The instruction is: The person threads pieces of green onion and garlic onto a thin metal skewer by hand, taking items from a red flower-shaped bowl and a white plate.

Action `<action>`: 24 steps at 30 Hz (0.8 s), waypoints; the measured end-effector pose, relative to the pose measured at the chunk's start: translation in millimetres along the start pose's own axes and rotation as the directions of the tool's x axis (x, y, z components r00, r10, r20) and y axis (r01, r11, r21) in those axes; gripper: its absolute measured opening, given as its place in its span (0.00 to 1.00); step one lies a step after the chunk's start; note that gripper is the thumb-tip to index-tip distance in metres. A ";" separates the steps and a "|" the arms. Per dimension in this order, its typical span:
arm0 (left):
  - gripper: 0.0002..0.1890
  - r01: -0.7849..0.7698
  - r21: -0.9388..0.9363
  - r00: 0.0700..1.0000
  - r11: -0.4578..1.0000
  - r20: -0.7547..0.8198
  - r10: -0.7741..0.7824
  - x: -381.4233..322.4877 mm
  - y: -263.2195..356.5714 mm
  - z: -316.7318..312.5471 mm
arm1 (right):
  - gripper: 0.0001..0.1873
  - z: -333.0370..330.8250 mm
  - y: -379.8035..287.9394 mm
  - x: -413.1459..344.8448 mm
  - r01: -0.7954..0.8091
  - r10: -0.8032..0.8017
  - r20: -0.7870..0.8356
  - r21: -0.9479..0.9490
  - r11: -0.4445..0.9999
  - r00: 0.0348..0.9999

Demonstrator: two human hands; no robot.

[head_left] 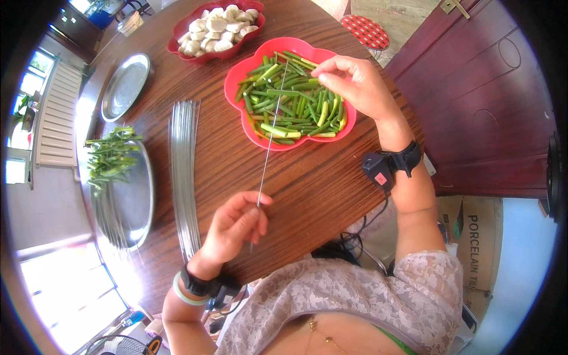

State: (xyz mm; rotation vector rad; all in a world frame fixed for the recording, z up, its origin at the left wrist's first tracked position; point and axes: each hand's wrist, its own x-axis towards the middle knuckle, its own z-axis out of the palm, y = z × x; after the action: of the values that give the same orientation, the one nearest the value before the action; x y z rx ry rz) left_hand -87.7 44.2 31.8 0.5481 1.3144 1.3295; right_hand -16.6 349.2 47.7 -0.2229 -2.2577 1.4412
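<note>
My left hand (242, 224) grips a thin metal skewer (267, 159) near its lower end; the skewer points away over the red bowl, with nothing threaded on it that I can see. My right hand (350, 82) is over the right rim of the red scalloped bowl (232, 84), thumb and forefinger close together at a cut green stem; whether they grip it I cannot tell. Cut green stems (293, 102) fill the bowl. Left of my left hand lies a bundle of bare metal skewers (184, 177). Loaded skewers of green pieces (113, 155) rest on an oval metal tray (144, 199).
A dark red bowl (173, 46) of white sliced pieces (217, 29) stands at the back of the wooden table (310, 186). An empty metal plate (126, 88) lies at the back left. A checked stool (364, 32) stands beyond the table. A cable hangs from my right wrist device (379, 168).
</note>
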 end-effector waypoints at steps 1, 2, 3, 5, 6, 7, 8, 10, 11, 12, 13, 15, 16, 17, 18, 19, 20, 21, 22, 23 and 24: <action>0.11 0.006 -0.019 1.000 1.000 -0.001 -0.006 0.0 0.3 0.4 | 0.06 -3.4 0.8 -0.1 0.007 0.003 0.063 -0.158 0.987 0.998; 0.11 0.011 -0.037 1.000 0.999 -0.002 -0.011 -0.2 0.5 0.4 | 0.05 -4.3 2.1 0.3 0.026 -0.001 0.109 -0.230 0.973 0.994; 0.11 0.009 -0.036 1.000 0.999 -0.001 -0.009 -0.2 0.4 0.3 | 0.05 -6.1 3.0 -0.2 0.028 -0.003 0.107 -0.232 0.972 0.994; 0.11 0.001 -0.038 1.000 0.999 0.006 -0.001 0.2 -0.7 -0.2 | 0.06 -8.3 6.1 -0.7 0.145 -0.044 0.255 -0.391 0.909 0.966; 0.11 0.000 -0.038 1.000 0.999 0.005 0.000 0.1 -0.8 -0.3 | 0.06 -4.3 8.2 0.7 0.241 -0.166 0.221 -0.379 0.893 0.961; 0.11 -0.003 -0.038 1.000 0.999 0.007 0.003 0.2 -0.8 -0.3 | 0.06 -5.4 6.7 -0.1 0.243 -0.167 0.222 -0.379 0.893 0.961; 0.11 -0.005 -0.039 1.000 0.999 0.010 0.006 0.2 -1.0 -0.4 | 0.06 -7.3 2.8 -1.9 0.198 -0.086 0.284 -0.392 0.898 0.955; 0.11 -0.002 -0.032 1.000 0.999 0.010 0.002 0.3 -1.1 -0.6 | 0.06 -9.0 2.2 -2.7 0.155 -0.005 0.343 -0.409 0.899 0.939; 0.11 0.003 -0.026 1.000 1.000 0.011 -0.003 0.3 -1.2 -0.7 | 0.08 -9.4 7.5 -2.3 0.236 -0.056 0.379 -0.447 0.863 0.924; 0.11 0.003 -0.025 1.000 1.000 0.011 -0.003 0.0 -1.0 -0.7 | 0.10 -9.3 9.7 -2.0 0.315 -0.103 0.416 -0.480 0.819 0.903; 0.11 0.000 -0.025 1.000 1.000 0.013 0.000 -0.2 -0.7 -0.7 | 0.10 -9.0 10.0 -2.3 0.315 -0.104 0.415 -0.480 0.819 0.904; 0.11 -0.002 -0.026 1.000 1.000 0.016 0.002 0.0 -0.5 -0.5 | 0.09 -7.5 9.9 -2.7 0.300 -0.093 0.401 -0.491 0.818 0.911; 0.11 0.000 -0.030 1.000 1.000 0.015 0.001 0.4 -0.4 -0.2 | 0.09 -7.4 11.2 -2.8 0.298 -0.092 0.400 -0.492 0.818 0.912; 0.11 0.002 -0.034 1.000 0.999 0.014 -0.001 0.8 -0.4 0.0 | 0.09 -7.5 12.9 -2.8 0.309 -0.104 0.401 -0.489 0.816 0.910; 0.11 0.002 -0.034 1.000 0.999 0.013 -0.002 0.9 -0.6 -0.2 | 0.09 -7.0 13.6 -2.3 0.321 -0.119 0.402 -0.484 0.814 0.908; 0.11 0.001 -0.035 1.000 0.999 0.015 -0.001 0.9 -0.9 -0.5 | 0.09 -6.3 12.5 -2.3 0.321 -0.119 0.402 -0.483 0.815 0.908; 0.11 0.000 -0.036 1.000 0.999 0.017 0.000 0.9 -1.0 -0.8 | 0.08 -5.4 10.1 -2.3 0.303 -0.105 0.397 -0.479 0.824 0.912; 0.11 0.001 -0.036 1.000 0.999 0.017 0.000 0.9 -1.1 -0.8 | 0.07 -5.0 8.8 -2.4 0.285 -0.090 0.393 -0.474 0.833 0.915; 0.10 -0.008 -0.034 1.000 0.999 0.020 0.009 0.9 -1.2 -0.9 | 0.07 -5.0 9.1 -2.4 0.285 -0.090 0.393 -0.474 0.833 0.915; 0.10 -0.017 -0.031 1.000 0.999 0.022 0.018 0.9 -1.2 -1.0 | 0.07 -5.1 9.5 -2.3 0.280 -0.085 0.391 -0.473 0.836 0.916; 0.10 -0.017 -0.031 1.000 0.999 0.023 0.017 0.8 -1.4 -1.2 | 0.07 -5.2 9.6 -2.5 0.274 -0.081 0.389 -0.473 0.837 0.918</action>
State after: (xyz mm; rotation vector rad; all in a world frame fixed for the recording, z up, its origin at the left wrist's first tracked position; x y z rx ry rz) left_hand -88.4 44.2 29.9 0.5533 1.2710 1.3511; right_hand -13.1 356.8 40.4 0.1017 -2.8485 0.7869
